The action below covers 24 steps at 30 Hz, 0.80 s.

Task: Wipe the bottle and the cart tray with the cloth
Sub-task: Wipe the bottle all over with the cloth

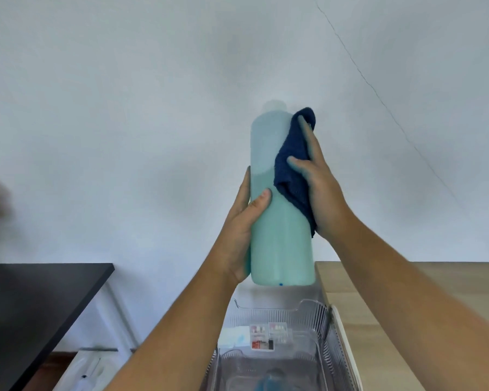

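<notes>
Two bare forearms rise from the bottom edge toward the middle of the view. Below and between them stands a clear, ribbed plastic cart tray (329, 331), its far rim just beneath the bottle's base. Inside it, a few small white-and-red packets (261, 337) lie near the far wall, and a blurred blue shape at the very bottom edge cannot be made out.

The left hand (237, 230) grips the lower half of a tall, pale-green translucent plastic bottle (280, 241), thumb curled across its front and fingers hidden behind it. The bottle is held upright in the air above the tray, apart from it.

The right hand (319, 190) lies flat against the bottle's right side, fingers stretched upward and thumb reaching left. It presses a dark blue terry cloth (292, 167) onto the bottle's upper body. The cloth's top fold caps the fingertips near the bottle's shoulder, and its lower end hangs under the palm.

Left of the tray is a black tabletop (34, 306), and right of it a light wooden tabletop (424, 292). Behind everything stands a plain white wall (153, 108), with a thin dark line running diagonally across its upper right.
</notes>
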Available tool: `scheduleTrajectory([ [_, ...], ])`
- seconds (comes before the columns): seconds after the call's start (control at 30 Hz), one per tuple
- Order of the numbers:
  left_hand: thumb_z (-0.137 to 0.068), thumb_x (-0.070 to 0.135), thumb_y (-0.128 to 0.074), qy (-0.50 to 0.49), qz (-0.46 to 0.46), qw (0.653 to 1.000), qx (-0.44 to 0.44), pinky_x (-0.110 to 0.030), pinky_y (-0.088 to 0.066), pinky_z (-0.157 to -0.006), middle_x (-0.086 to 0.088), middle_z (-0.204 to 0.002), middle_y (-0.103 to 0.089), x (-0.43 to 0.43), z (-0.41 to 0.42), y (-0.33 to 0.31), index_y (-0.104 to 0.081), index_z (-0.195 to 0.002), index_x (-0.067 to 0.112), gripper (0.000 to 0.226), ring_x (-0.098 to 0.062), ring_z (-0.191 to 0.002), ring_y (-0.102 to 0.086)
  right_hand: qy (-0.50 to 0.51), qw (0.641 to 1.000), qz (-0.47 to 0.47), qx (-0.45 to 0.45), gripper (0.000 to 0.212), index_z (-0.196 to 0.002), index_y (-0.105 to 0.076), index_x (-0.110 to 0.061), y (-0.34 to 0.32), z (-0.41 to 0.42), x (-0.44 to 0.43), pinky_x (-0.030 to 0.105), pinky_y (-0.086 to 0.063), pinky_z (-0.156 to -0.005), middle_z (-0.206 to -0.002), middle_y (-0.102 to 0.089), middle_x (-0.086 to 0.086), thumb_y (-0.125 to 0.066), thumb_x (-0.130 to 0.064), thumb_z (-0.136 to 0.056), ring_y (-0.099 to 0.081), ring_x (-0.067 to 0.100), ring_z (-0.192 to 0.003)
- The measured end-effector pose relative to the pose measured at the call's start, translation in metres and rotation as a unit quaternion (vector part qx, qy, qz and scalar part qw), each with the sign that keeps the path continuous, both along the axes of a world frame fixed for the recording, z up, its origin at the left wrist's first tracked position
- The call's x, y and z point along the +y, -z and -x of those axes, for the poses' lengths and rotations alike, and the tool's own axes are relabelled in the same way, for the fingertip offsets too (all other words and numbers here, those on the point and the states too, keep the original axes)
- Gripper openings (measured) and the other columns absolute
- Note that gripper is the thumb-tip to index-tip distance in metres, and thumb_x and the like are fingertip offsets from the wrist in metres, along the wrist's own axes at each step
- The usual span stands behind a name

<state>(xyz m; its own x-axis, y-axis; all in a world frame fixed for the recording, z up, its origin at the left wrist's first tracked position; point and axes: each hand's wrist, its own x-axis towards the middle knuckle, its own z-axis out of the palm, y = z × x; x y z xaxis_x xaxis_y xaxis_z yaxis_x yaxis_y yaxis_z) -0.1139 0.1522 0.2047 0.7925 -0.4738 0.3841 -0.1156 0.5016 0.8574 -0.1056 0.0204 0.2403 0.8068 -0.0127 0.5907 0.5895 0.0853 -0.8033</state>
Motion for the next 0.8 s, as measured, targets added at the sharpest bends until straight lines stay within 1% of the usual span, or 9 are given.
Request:
scheduleTrajectory([
  [0.07, -0.093, 0.032, -0.053, -0.003, 0.01, 1.0, 0.018, -0.066, -0.041, -0.097, -0.017, -0.142, -0.048, -0.001, 0.0, 0.001, -0.04, -0.141, 0.03, 0.05, -0.04, -0.118, -0.051, -0.06, 0.996, -0.058, 0.018, 0.061, -0.142, -0.031, -0.043, 0.007, 0.004, 0.001, 0.031, -0.043, -0.103, -0.144, -0.047, -0.015, -0.047, -0.021, -0.088, -0.049, 0.008, -0.129],
  [0.13, -0.09, 0.035, -0.054, -0.012, 0.031, 0.999, 0.035, -0.06, -0.042, -0.1, -0.014, -0.14, -0.052, 0.0, -0.001, -0.001, -0.042, -0.14, 0.027, 0.052, -0.036, -0.118, -0.054, -0.107, 0.991, -0.078, 0.027, 0.06, -0.143, -0.031, -0.042, 0.022, 0.013, 0.007, 0.027, -0.049, -0.097, -0.139, -0.052, -0.016, -0.045, -0.019, -0.089, -0.054, 0.009, -0.125],
  [0.23, -0.093, 0.035, -0.049, -0.025, 0.034, 0.999, 0.032, -0.051, -0.044, -0.102, -0.009, -0.141, -0.052, 0.004, -0.005, -0.007, -0.041, -0.141, 0.029, 0.048, -0.032, -0.122, -0.054, -0.086, 0.996, -0.019, -0.004, 0.065, -0.141, -0.033, -0.046, 0.041, 0.029, 0.011, 0.029, -0.035, -0.111, -0.152, -0.034, -0.018, -0.049, -0.021, -0.082, -0.037, 0.004, -0.137],
  [0.33, -0.1, 0.035, -0.04, -0.025, 0.01, 0.999, 0.029, -0.048, -0.043, -0.105, 0.0, -0.143, -0.052, 0.007, -0.008, -0.009, -0.034, -0.144, 0.04, 0.045, -0.026, -0.129, -0.051, 0.003, 0.996, 0.084, -0.036, 0.065, -0.139, -0.033, -0.05, 0.035, 0.03, 0.009, 0.01, -0.026, -0.109, -0.155, -0.011, -0.03, -0.05, -0.022, -0.083, -0.014, -0.01, -0.141],
  [0.43, -0.097, 0.039, -0.043, -0.012, 0.007, 0.999, 0.031, -0.041, -0.052, -0.095, 0.008, -0.14, -0.054, 0.003, -0.006, -0.006, -0.033, -0.141, 0.05, 0.047, -0.019, -0.124, -0.056, 0.084, 0.98, 0.178, -0.04, 0.065, -0.14, -0.035, -0.042, 0.01, 0.019, 0.004, 0.031, -0.013, -0.12, -0.156, -0.006, -0.025, -0.051, -0.021, -0.081, -0.002, 0.0, -0.146],
  [0.5, -0.093, 0.041, -0.052, 0.012, 0.012, 0.999, 0.036, -0.049, -0.052, -0.091, 0.001, -0.14, -0.055, -0.002, -0.003, -0.006, -0.033, -0.139, 0.052, 0.051, -0.028, -0.121, -0.058, 0.091, 0.985, 0.144, -0.017, 0.062, -0.14, -0.037, -0.039, -0.009, 0.011, 0.001, 0.033, -0.015, -0.12, -0.157, -0.007, -0.022, -0.051, -0.019, -0.082, -0.006, 0.0, -0.146],
  [0.63, -0.093, 0.035, -0.053, 0.024, 0.048, 0.997, 0.046, -0.051, -0.053, -0.084, -0.003, -0.137, -0.058, -0.005, -0.006, -0.003, -0.035, -0.14, 0.048, 0.052, -0.032, -0.111, -0.062, 0.069, 0.991, 0.113, 0.008, 0.057, -0.14, -0.034, -0.042, -0.017, 0.005, 0.002, 0.021, -0.021, -0.111, -0.158, -0.006, -0.022, -0.048, -0.015, -0.093, -0.014, -0.008, -0.14],
  [0.7, -0.094, 0.035, -0.052, 0.023, 0.057, 0.997, 0.037, -0.051, -0.051, -0.087, -0.005, -0.138, -0.056, -0.003, -0.009, -0.003, -0.04, -0.139, 0.042, 0.047, -0.03, -0.114, -0.06, 0.071, 0.987, 0.143, 0.0, 0.057, -0.142, -0.031, -0.043, -0.009, 0.009, 0.005, 0.017, -0.019, -0.11, -0.158, -0.004, -0.021, -0.048, -0.017, -0.094, -0.011, -0.01, -0.14],
  [0.8, -0.095, 0.035, -0.051, -0.005, 0.068, 0.997, 0.028, -0.046, -0.05, -0.095, -0.007, -0.136, -0.057, 0.003, -0.018, -0.009, -0.048, -0.136, 0.034, 0.041, -0.028, -0.12, -0.057, 0.039, 0.982, 0.184, -0.005, 0.059, -0.138, -0.029, -0.052, 0.006, 0.021, 0.011, 0.0, -0.021, -0.102, -0.157, -0.002, -0.026, -0.049, -0.027, -0.089, -0.009, -0.016, -0.138],
])
